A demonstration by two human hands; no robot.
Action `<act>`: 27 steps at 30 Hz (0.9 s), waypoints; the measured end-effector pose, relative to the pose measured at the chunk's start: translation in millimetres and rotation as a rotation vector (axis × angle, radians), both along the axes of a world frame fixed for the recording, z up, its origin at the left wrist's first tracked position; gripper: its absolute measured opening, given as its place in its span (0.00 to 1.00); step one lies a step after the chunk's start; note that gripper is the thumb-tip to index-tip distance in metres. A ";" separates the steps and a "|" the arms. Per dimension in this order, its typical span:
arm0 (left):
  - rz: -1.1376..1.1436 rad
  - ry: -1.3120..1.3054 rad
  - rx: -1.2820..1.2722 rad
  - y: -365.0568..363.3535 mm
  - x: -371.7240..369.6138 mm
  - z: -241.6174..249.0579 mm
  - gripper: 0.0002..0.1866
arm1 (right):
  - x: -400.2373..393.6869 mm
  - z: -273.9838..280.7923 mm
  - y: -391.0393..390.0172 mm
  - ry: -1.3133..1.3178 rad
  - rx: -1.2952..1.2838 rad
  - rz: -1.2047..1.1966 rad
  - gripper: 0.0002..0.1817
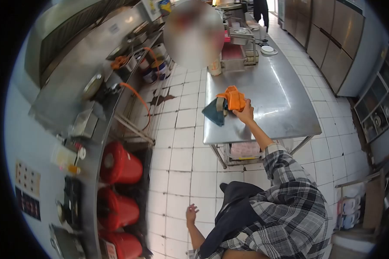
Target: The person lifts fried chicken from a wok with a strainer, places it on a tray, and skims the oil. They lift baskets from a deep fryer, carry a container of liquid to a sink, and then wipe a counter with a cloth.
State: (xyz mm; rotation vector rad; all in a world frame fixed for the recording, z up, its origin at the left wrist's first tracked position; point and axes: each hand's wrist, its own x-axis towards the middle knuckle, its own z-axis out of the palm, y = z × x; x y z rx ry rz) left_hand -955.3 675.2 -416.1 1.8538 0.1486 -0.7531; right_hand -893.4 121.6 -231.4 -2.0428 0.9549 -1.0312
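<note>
On the steel table (285, 95), my right hand (245, 113) grips a folded orange cloth (235, 98) near the left edge. A dark green cloth (214, 113) with a tan band lies right beside the orange one, its corner close to the table's edge. My left hand (192, 213) hangs low over the tiled floor, away from the table, with its fingers apart and nothing in it.
Trays and containers (237, 56) stand at the table's far end, near white plates (269, 50). A blurred person (193, 34) is beyond the table's left corner. Red bins (121, 163) line the left counter (97, 142). Steel refrigerators (333, 39) stand at right.
</note>
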 end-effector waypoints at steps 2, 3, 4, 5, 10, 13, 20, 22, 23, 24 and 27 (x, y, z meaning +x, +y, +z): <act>0.034 0.136 0.030 -2.7 20.9 -1.9 0.21 | 17.4 9.3 -3.6 0.101 0.141 -0.027 0.34; 0.059 0.176 0.025 5.4 24.3 -6.5 0.22 | 20.8 32.3 7.0 0.216 0.278 -0.010 0.34; 0.050 0.236 0.042 10.9 30.7 -17.1 0.21 | 30.3 11.5 2.6 0.145 0.112 -0.100 0.30; 0.000 0.294 0.064 14.5 41.1 -24.9 0.21 | 32.9 9.0 -2.4 -0.106 0.403 -0.065 0.28; -0.407 0.432 0.245 -12.4 132.2 -16.2 0.21 | -9.4 68.3 -25.8 -0.615 0.208 -0.051 0.19; -0.694 0.456 0.356 -28.0 201.9 -2.7 0.21 | -97.8 131.8 19.7 -0.824 0.409 -0.144 0.18; -1.327 0.314 0.290 -133.7 288.6 23.8 0.20 | -236.5 204.8 147.3 -1.029 0.286 -0.402 0.19; -1.396 0.178 0.274 -214.9 263.6 108.4 0.19 | -239.6 214.4 172.1 -0.852 0.248 -0.523 0.19; -1.395 0.195 -0.082 -244.9 248.3 135.0 0.20 | -236.8 217.7 183.8 -0.736 0.272 -0.527 0.18; -1.537 0.072 -0.278 -272.1 225.8 167.4 0.25 | -231.2 222.3 191.1 -0.617 0.291 -0.509 0.18; -1.586 -0.139 -0.679 -321.7 146.6 285.3 0.44 | -174.6 233.9 204.4 -0.688 0.497 -0.288 0.18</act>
